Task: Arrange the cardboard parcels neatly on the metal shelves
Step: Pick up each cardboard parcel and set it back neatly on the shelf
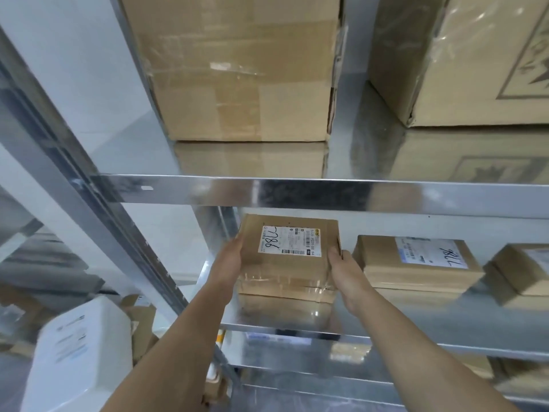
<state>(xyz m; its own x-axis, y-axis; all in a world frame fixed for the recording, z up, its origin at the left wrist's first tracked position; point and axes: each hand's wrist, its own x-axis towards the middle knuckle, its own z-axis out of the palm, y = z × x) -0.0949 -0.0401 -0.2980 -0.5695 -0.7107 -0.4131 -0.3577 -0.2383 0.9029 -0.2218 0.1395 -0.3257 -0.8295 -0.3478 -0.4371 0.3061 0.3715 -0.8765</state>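
Small parcel (286, 257) sits at the left end of the middle shelf (416, 319), about 6 o'clock from frame centre, base apparently down on the metal. Left hand (230, 257) is at its 9 o'clock side and right hand (346, 272) at its 3 o'clock side. Both hold the box between them, thumbs at the top edges, while the other fingers go down the sides and are mostly hidden. It looks light and stiff: plain cardboard, flat, square corners. The front face is wrapped in clear tape (285, 285), so likely slick there, and the shiny shelf should let it slide easily. Best hold is the bare cardboard side walls, as now, not the taped front or the label (289, 240). Second parcel (416, 263) is near at 3 o'clock, with a gap between. Third parcel (523, 272) is further right. Big boxes (237, 69) are on the shelf above at 12 o'clock.
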